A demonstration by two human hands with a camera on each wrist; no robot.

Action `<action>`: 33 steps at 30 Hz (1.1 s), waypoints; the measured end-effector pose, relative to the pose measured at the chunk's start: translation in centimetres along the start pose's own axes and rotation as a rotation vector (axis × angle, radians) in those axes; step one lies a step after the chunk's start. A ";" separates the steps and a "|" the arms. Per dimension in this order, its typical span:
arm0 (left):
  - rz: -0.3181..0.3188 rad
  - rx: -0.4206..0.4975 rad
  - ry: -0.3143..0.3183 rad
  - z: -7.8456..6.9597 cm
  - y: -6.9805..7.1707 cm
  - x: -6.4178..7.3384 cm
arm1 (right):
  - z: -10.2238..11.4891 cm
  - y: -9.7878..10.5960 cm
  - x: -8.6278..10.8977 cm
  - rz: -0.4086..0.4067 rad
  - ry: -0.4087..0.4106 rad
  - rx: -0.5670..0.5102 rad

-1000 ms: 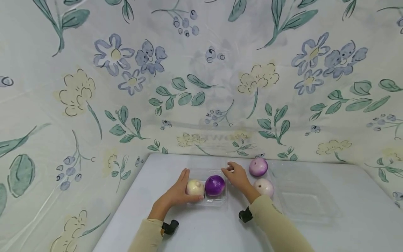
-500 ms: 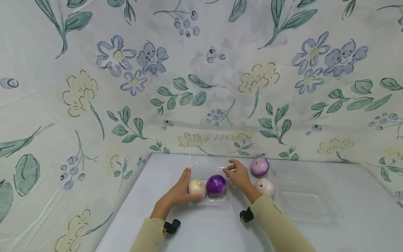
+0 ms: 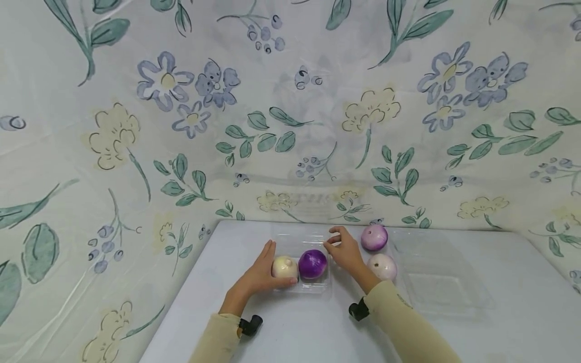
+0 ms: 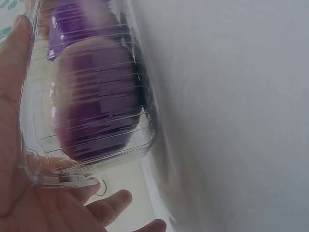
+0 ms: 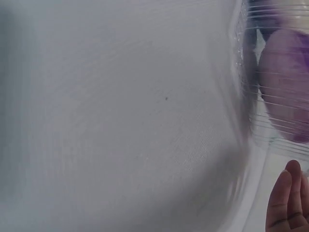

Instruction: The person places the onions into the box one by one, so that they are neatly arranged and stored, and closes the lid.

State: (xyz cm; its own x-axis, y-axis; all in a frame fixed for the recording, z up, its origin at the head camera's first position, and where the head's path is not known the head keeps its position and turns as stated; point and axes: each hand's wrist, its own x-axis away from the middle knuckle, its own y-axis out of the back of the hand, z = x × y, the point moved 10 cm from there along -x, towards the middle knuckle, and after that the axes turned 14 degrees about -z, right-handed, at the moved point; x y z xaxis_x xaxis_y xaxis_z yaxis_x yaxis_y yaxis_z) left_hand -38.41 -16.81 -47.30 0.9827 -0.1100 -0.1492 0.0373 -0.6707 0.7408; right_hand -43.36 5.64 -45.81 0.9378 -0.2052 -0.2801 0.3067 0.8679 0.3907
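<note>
A pale onion [image 3: 285,266] and a purple onion [image 3: 313,263] lie side by side in a transparent plastic box [image 3: 313,288]. My left hand [image 3: 260,273] holds the box's left end, its thumb along the front and a finger reaching up the left side. The left wrist view has the ridged box [image 4: 96,140] resting in the crook of that hand, some fingers spread below it. My right hand [image 3: 346,252] is at the back right corner, thumb and forefinger apart and right at the rim. In the right wrist view its fingers [image 5: 280,198] extend just below the box corner.
Right of the right hand stand a pink-purple onion [image 3: 374,237] and a pale pink onion [image 3: 383,266]. A second transparent box [image 3: 436,287] lies further right on the white table [image 3: 299,327]. A flowered cloth [image 3: 254,161] hangs behind.
The transparent lid behind the box, which rose above the back table edge half a second ago, appears lower now. Both hands hold nearly the same places; the onions stay put.
</note>
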 end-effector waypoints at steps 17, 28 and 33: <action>-0.074 -0.046 0.104 0.3 0.0 0.6 | -0.4 0.9 0.8 0.004 -0.023 -0.062; -0.100 -0.034 0.094 -0.1 0.1 0.7 | -1.5 0.6 1.5 0.061 -0.219 -0.236; -0.034 -0.009 0.054 -0.4 0.4 0.7 | -1.3 0.5 1.8 0.085 -0.186 -0.202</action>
State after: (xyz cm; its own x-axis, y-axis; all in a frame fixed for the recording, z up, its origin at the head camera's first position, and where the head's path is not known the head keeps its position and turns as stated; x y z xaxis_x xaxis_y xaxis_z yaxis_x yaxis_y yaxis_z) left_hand -37.64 -16.85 -46.90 0.9892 -0.0469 -0.1391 0.0727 -0.6666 0.7418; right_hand -41.74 6.30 -47.26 0.9782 -0.1913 -0.0812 0.2047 0.9543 0.2179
